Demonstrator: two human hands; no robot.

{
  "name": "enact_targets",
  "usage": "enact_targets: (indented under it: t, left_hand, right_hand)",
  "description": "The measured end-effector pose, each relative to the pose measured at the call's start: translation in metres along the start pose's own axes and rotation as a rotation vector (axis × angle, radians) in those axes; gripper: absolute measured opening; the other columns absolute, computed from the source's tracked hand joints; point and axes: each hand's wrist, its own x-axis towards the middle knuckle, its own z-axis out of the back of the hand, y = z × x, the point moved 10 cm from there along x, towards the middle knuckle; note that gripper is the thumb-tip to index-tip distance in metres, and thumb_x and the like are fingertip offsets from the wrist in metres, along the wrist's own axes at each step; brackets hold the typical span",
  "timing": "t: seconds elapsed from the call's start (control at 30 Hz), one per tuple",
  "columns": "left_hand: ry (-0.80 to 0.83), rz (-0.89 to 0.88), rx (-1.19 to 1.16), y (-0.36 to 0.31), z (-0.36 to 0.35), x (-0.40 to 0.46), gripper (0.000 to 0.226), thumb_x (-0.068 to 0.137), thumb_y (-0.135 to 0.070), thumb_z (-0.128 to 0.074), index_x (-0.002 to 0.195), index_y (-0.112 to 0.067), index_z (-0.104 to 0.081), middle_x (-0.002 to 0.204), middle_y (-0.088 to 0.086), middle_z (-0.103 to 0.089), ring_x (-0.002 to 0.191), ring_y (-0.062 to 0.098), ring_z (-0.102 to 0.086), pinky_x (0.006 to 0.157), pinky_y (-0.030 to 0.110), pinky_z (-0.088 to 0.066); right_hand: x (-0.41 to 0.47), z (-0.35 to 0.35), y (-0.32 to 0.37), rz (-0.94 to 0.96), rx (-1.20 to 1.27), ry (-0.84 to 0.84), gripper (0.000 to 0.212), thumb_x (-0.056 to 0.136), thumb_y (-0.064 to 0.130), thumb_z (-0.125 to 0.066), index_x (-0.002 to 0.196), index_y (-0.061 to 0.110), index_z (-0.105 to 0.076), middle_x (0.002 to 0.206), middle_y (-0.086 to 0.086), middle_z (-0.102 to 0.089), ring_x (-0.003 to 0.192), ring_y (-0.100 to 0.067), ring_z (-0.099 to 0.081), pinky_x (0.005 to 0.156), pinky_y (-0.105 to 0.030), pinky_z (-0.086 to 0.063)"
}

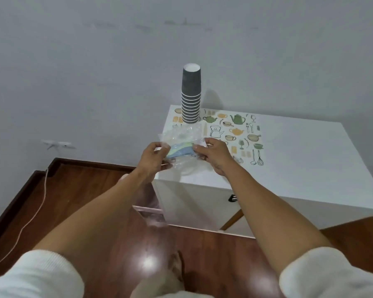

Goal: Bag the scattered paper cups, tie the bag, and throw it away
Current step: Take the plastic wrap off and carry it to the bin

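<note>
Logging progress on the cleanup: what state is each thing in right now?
Grey paper cups: nested upside down, one upright stack on the white cabinet.
Clear plastic bag: crumpled, not yet opened.
Left hand: pinching bag.
Right hand: pinching bag.

White cabinet (289, 164) w/ kitchenware sticker (235, 134), wood floor (91, 203), white cable (37, 209)

The clear bag (182, 136) hides the cup stack's (191, 97) base.

Grey paper cups (191, 96) stand nested upside down in one tall stack at the cabinet's (299, 160) far left corner; the clear crumpled bag (182, 136) is held up over its left edge.
</note>
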Motion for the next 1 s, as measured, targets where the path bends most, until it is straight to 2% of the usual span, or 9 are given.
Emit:
enact_targets:
  t: [0.13, 0.23, 0.37, 0.5, 0.57, 0.7, 0.77, 0.87, 1.0]
  left_hand:
    - [-0.142, -0.017, -0.006, -0.005, 0.059, -0.007, 0.037, 0.092, -0.034, -0.075, 0.111, -0.007, -0.06, 0.1, 0.016, -0.07, 0.072, 0.024, -0.069, 0.065, 0.034, -0.061]
    - [-0.138, 0.017, -0.079, -0.004, 0.098, -0.002, 0.035, 0.092, -0.037, -0.074, 0.106, -0.006, -0.067, 0.091, 0.013, -0.069, 0.07, 0.023, -0.062, 0.068, 0.036, -0.057]
    - [-0.108, 0.187, -0.196, 0.011, 0.146, 0.013, 0.018, 0.087, -0.021, -0.064, 0.101, -0.009, -0.064, 0.089, 0.011, -0.063, 0.064, 0.02, -0.066, 0.066, 0.036, -0.053]
    - [-0.121, 0.247, -0.232, 0.022, 0.195, 0.035, 0.017, 0.081, -0.014, -0.061, 0.097, -0.008, -0.062, 0.08, 0.013, -0.066, 0.062, 0.022, -0.062, 0.061, 0.038, -0.059]
    - [-0.123, 0.265, -0.212, 0.028, 0.224, 0.051, 0.016, 0.084, -0.012, -0.06, 0.099, -0.008, -0.063, 0.074, 0.012, -0.068, 0.059, 0.023, -0.063, 0.059, 0.036, -0.058]
    - [-0.171, 0.26, -0.106, 0.045, 0.26, 0.068, 0.016, 0.092, -0.007, -0.062, 0.107, -0.008, -0.058, 0.092, 0.015, -0.067, 0.067, 0.023, -0.066, 0.058, 0.036, -0.058]
    - [-0.225, 0.259, -0.063, 0.06, 0.275, 0.072, 0.027, 0.09, -0.003, -0.067, 0.108, -0.012, -0.049, 0.096, 0.014, -0.063, 0.07, 0.024, -0.067, 0.06, 0.038, -0.061]
    - [-0.252, 0.256, 0.108, 0.084, 0.284, 0.08, 0.016, 0.09, -0.005, -0.07, 0.092, -0.016, -0.058, 0.088, 0.011, -0.067, 0.067, 0.021, -0.066, 0.06, 0.036, -0.059]
    - [-0.141, 0.306, 0.09, 0.146, 0.269, 0.094, 0.015, 0.095, 0.0, -0.061, 0.087, -0.012, -0.065, 0.085, 0.012, -0.066, 0.076, 0.026, -0.062, 0.067, 0.039, -0.055]
  right_hand:
    - [0.0, -0.05, -0.006, -0.02, 0.006, 0.028, 0.014, 0.091, -0.003, -0.069, 0.081, 0.006, -0.064, 0.077, -0.011, -0.065, 0.065, -0.019, -0.059, 0.059, -0.024, -0.054]
    - [0.012, -0.092, -0.005, -0.017, -0.059, 0.011, 0.008, 0.091, -0.006, -0.061, 0.097, -0.011, -0.062, 0.088, -0.017, -0.061, 0.069, -0.023, -0.059, 0.059, -0.024, -0.055]
    - [0.027, -0.145, 0.003, 0.044, -0.189, -0.099, 0.034, 0.087, 0.006, -0.068, 0.116, 0.013, -0.053, 0.104, -0.013, -0.066, 0.066, -0.016, -0.065, 0.071, -0.035, -0.058]
    - [0.042, -0.192, -0.005, 0.05, -0.242, -0.192, 0.027, 0.084, 0.008, -0.069, 0.102, 0.015, -0.051, 0.095, -0.012, -0.065, 0.064, -0.019, -0.062, 0.066, -0.036, -0.059]
    - [0.052, -0.218, -0.013, 0.042, -0.278, -0.228, 0.027, 0.083, 0.012, -0.071, 0.104, 0.014, -0.054, 0.1, -0.012, -0.065, 0.075, -0.023, -0.065, 0.072, -0.041, -0.06]
    - [0.06, -0.247, -0.037, 0.014, -0.345, -0.269, 0.029, 0.085, 0.016, -0.073, 0.109, 0.012, -0.057, 0.101, -0.01, -0.065, 0.076, -0.021, -0.064, 0.074, -0.045, -0.061]
    - [0.06, -0.258, -0.056, -0.01, -0.361, -0.306, 0.029, 0.087, 0.014, -0.071, 0.111, 0.014, -0.054, 0.094, -0.001, -0.059, 0.07, -0.015, -0.059, 0.073, -0.041, -0.059]
    - [0.065, -0.261, -0.087, -0.023, -0.427, -0.349, 0.025, 0.088, 0.012, -0.069, 0.107, 0.018, -0.055, 0.093, 0.002, -0.057, 0.073, -0.012, -0.056, 0.07, -0.026, -0.048]
    - [0.079, -0.25, -0.146, -0.068, -0.51, -0.422, 0.018, 0.092, 0.01, -0.065, 0.109, 0.012, -0.063, 0.105, -0.009, -0.067, 0.093, -0.027, -0.064, 0.086, -0.032, -0.052]
